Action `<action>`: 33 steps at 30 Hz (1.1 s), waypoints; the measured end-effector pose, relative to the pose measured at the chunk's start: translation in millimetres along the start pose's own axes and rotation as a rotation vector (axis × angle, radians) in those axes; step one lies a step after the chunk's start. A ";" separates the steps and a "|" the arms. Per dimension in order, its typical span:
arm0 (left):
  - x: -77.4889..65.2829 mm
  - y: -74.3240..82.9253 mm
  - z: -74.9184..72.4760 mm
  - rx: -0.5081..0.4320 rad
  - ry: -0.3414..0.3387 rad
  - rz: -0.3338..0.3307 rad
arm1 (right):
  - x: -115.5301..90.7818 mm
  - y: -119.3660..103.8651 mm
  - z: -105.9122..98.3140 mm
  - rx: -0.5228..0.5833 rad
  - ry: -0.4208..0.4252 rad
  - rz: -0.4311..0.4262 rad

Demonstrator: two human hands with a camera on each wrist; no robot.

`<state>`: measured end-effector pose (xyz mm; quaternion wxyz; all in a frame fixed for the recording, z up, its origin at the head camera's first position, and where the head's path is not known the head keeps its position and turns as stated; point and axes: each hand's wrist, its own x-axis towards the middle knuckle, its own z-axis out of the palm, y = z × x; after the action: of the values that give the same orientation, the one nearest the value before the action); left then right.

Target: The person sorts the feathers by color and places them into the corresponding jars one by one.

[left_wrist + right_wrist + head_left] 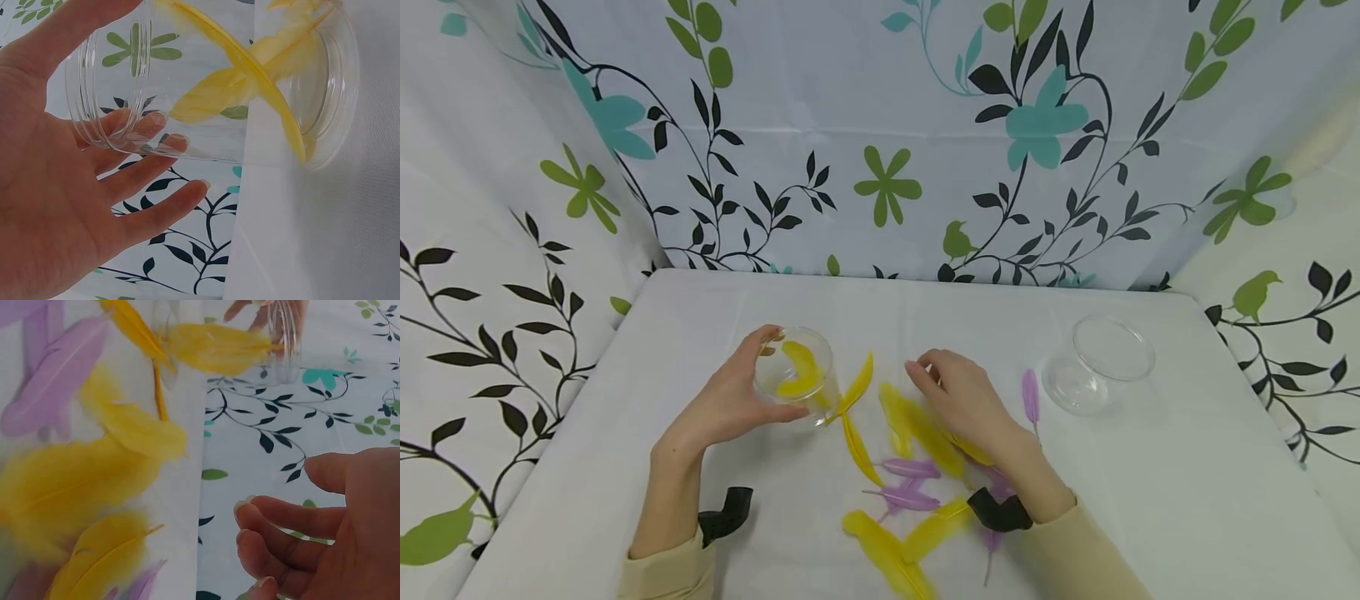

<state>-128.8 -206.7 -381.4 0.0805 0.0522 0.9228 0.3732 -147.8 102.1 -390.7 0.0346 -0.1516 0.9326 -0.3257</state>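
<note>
My left hand [722, 408] grips a clear jar [824, 383] near its top, thumb on the near side and fingers on the far side. Yellow feathers [215, 97] show inside the jar in the left wrist view. Just right of the jar lie two more yellow feathers [859, 450], their ends meeting at its base. My right hand [966, 404] hovers over loose yellow feathers [891, 408], its fingers loosely bent. Nothing shows between thumb and fingers of this hand [312, 531] in the right wrist view. Purple feathers [906, 498] lie among the yellow ones, partly hidden by my right arm.
A second clear jar [1075, 387] stands at the right of the white table [1187, 467], with a single purple feather [1031, 396] to its left. More yellow feathers [887, 554] lie close to the front. Patterned cloth [805, 108] hangs behind the table and at both sides.
</note>
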 end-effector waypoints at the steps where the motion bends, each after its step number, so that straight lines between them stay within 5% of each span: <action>1: -0.1 -0.1 -0.1 0.002 -0.001 0.001 | -3.1 6.0 -0.2 -0.006 -0.005 0.010; 16: 0.8 0.2 -1.9 -0.006 -0.012 -0.019 | -42.9 62.8 -7.6 -0.030 -0.097 0.116; 33: 0.3 1.5 -1.9 -0.009 -0.019 -0.027 | -64.8 53.1 -19.9 -0.228 -0.227 0.152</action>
<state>-129.4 -206.8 -379.0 0.0946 0.0427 0.9209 0.3758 -103.1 173.1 -410.0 0.1467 -0.1195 0.9623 -0.1953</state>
